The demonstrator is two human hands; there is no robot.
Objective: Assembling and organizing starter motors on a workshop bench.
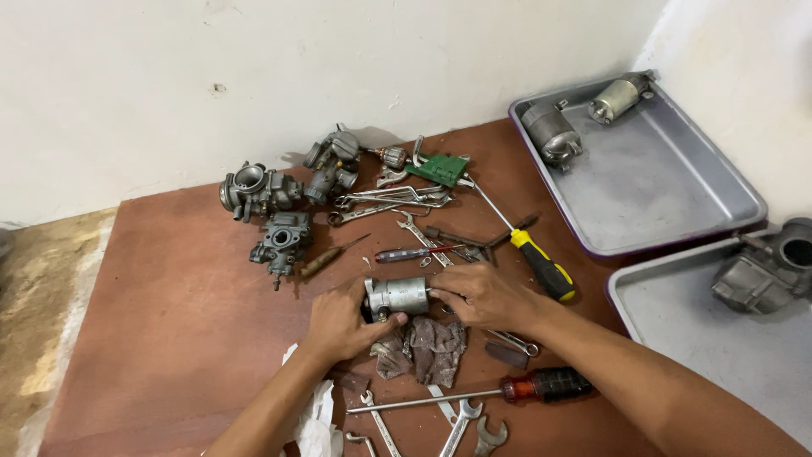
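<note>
A small grey metal motor cylinder (399,295) lies on its side on the brown board (178,305). My left hand (338,326) grips its left end. My right hand (486,296) holds its right end, fingers curled over the shaft side. Just below the cylinder lies a dirty grey rag (427,349). A yellow-and-black handled screwdriver (541,269) rests beside my right hand. A red-handled small screwdriver (410,253) lies just above the cylinder.
Three carburettors (279,241) and several wrenches (389,203) lie at the back, with a green circuit board (437,169). A metal tray (651,182) at right holds two motors (550,131); a second tray (719,338) holds a carburettor (765,271). A long red-handled screwdriver (507,389) and spanners (461,419) lie near me.
</note>
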